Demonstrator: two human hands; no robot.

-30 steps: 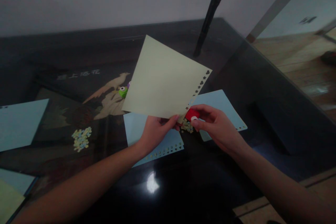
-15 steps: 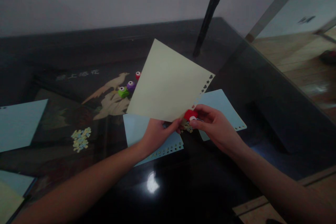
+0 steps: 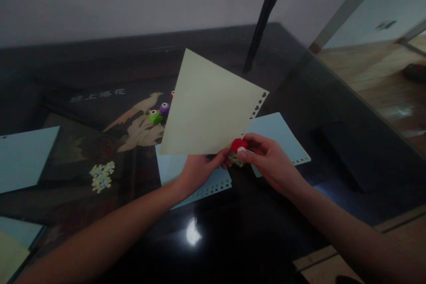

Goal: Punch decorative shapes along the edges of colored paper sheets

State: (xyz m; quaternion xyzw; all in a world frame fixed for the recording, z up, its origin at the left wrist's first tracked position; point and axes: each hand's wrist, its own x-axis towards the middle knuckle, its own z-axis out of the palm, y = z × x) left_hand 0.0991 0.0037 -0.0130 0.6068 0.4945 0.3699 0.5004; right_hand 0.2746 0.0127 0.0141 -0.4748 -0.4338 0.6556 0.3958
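Left hand (image 3: 199,171) near right hand (image 3: 273,159), both curled

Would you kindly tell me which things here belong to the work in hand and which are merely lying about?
Belonging, apparently:
cream sheet, in the left hand
red punch, in the right hand
punched blue sheets
paper cut-outs

Seemingly idle or lying about:
green punch
purple punch
dark rod
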